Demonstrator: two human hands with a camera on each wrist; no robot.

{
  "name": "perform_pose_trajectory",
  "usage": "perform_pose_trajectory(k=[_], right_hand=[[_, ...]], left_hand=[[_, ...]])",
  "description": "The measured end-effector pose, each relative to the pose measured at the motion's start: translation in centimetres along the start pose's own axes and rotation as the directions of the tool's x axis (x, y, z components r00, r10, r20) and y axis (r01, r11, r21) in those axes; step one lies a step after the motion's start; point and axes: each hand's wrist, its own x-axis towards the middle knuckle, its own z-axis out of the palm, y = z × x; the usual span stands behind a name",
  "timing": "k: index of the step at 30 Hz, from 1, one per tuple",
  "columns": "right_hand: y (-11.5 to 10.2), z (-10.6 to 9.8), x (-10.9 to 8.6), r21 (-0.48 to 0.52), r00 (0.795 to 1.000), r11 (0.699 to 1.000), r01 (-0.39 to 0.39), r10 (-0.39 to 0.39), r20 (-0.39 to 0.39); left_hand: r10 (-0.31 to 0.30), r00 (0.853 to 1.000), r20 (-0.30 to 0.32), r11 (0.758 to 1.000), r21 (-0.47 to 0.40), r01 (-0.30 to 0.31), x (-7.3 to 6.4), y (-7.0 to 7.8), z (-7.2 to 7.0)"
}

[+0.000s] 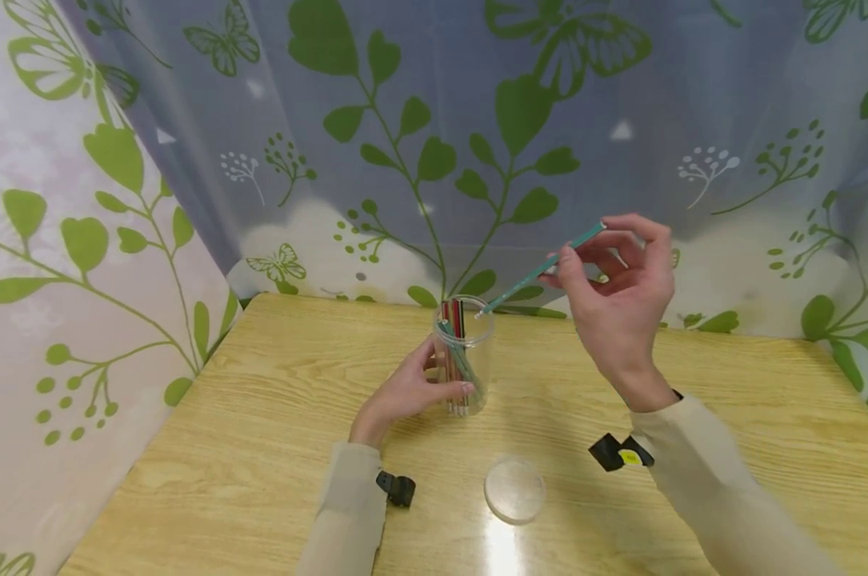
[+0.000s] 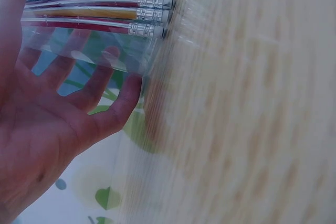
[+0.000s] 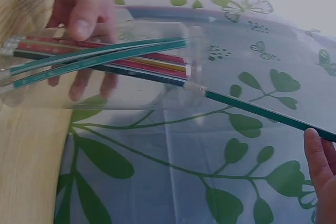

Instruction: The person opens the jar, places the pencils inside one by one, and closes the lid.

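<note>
A clear plastic jar stands on the wooden table, with several pencils in red, dark, yellow and green inside, eraser ends down. My left hand holds the jar low on its side, fingers behind it and thumb in front. In my right hand a green pencil is pinched by its upper part. It slants down to the left, and its metal eraser end is at the jar's mouth. In the left wrist view the left hand curves around the jar beside the pencils' eraser ends.
A round clear lid lies flat on the wooden table in front of the jar. Behind the table's far edge hangs a blue-grey curtain printed with leaves and butterflies. A pale patterned cloth hangs at the left.
</note>
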Motion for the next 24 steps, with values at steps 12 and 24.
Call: perform_pose_trajectory(k=[12,24], right_hand=[[3.7,0.8,-1.6,-0.248,0.983,0.968,0.038,0.008,0.184],[5.2,0.6,-3.0,-0.456,0.959,0.89,-0.03,0.154,0.238]], left_hand=[[0.026,1.0,0.002,1.0,0.01,-0.026,0.4,-0.1,0.0],[0.04,0.999,-0.004,0.999,0.007,-0.04,0.3,-0.2,0.0]])
